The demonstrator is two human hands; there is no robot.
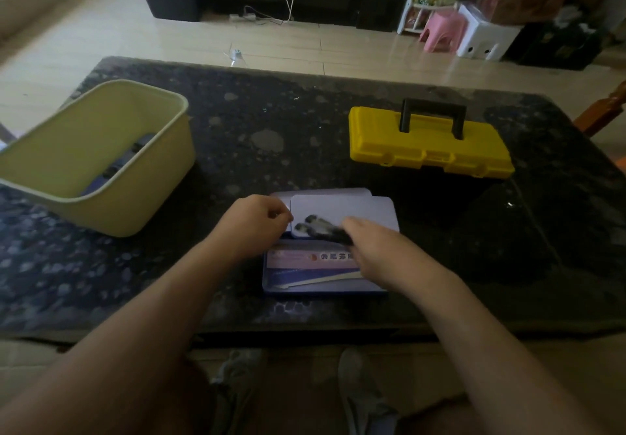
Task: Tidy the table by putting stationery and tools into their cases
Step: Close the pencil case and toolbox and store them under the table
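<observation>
The dark thing (pixel 318 228) in the right hand (pixel 376 248) is too blurry to identify, and the fingers closed round it hide one end. It's over the open pencil case (pixel 268 277) at 6 o'clock, with its long axis pointing to about 9 o'clock. The left hand (pixel 250 224) is curled at the inner tray (pixel 355 211) edge, can't tell if it's gripping.

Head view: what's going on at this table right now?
A person works over an open blue pencil case on the dark table. The left hand pinches the edge of its white tray, while the right hand holds a dark item, too blurred to identify, over that tray. A yellow toolbox sits shut farther back on the right; a pale bin stands at the left.
</observation>
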